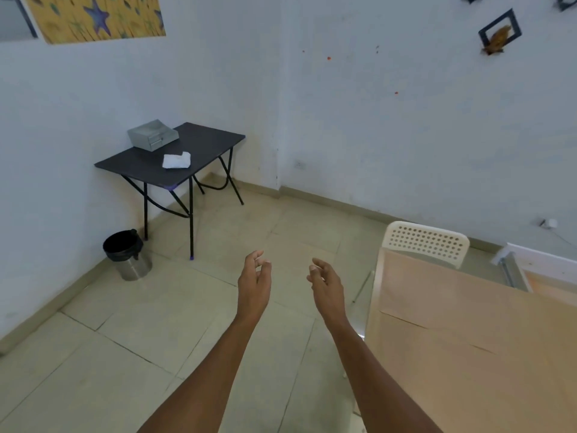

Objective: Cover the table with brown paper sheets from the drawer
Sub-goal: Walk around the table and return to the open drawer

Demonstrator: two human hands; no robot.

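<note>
Both hands are held out over the bare floor tiles, empty and loosely spread: the left hand [254, 284] has its fingers half curled with thumb and forefinger close but pinching nothing, and the right hand [326, 287] is open the same way, the two well apart from each other and touching no object. The brown paper [462, 326] already lies over the near right table [373, 307], in what looks like two sheets that overlap along a slanted seam, and the far sheet runs up to the white chair [426, 242] tucked behind it. Judging by this, most of that top is covered, though its right and near parts run out of view, so I cannot tell whether any bare patch is left. The main risk is the paper shifting: nothing seems to weigh it down, and a brush from the right forearm, which passes just beside the table's left edge, could drag a sheet askew or open the seam. The overhanging left edge could also crease or tear if caught. On the far left stands a small dark table [199, 145] with a grey drawer box [153, 135] and a crumpled white cloth [176, 160] on it, and a bin [128, 254] on the floor near its legs; if more sheets are needed from that box, reaching in carelessly could knock the cloth off or nudge the light folding table.
</note>
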